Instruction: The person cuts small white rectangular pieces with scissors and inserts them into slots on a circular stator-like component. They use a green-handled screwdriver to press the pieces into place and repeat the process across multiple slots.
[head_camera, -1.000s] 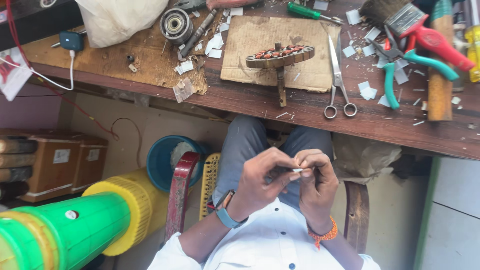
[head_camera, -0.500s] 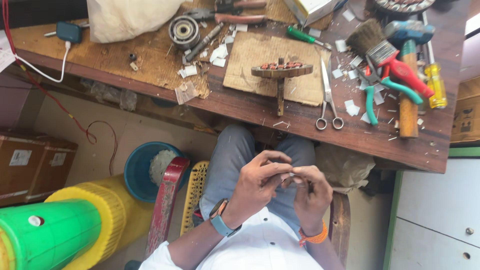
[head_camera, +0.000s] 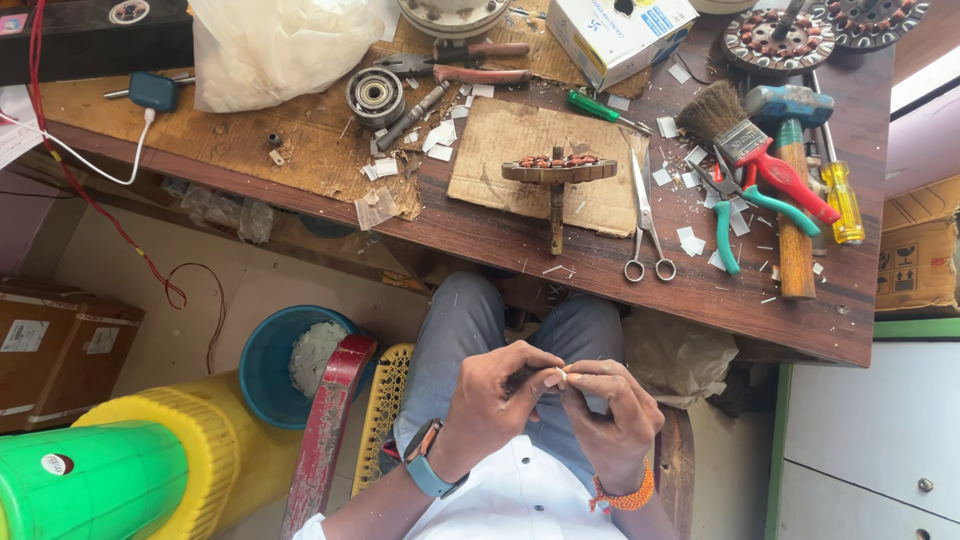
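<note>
The wooden workbench (head_camera: 480, 240) is being used as a spread-out store, so tools are being kept within reach of the seated person. A white plastic bag (head_camera: 290, 45) is being left at the back, out of the way. A cardboard sheet (head_camera: 510, 150) is being used as a pad beneath the wound motor rotor (head_camera: 558, 172), which is being rested on its side with its shaft pointing toward the bench edge. Scissors (head_camera: 645, 215) are being left just beside it, near the hammer (head_camera: 790, 180), brush (head_camera: 735, 125) and pliers (head_camera: 750, 205). Scattered paper scraps (head_camera: 440, 135) are lying around the cardboard.

Below the bench, over the lap, a small white paper strip (head_camera: 562, 376) is being pinched between both hands: the left hand (head_camera: 490, 400) is being closed on it with thumb and fingertips, and the right hand (head_camera: 610, 405) is being curled around its other end, close to the body for fine control.

Compared with the earlier frames, more of the bench's far right is being shown, while the hands are being held in much the same joined pose.
</note>
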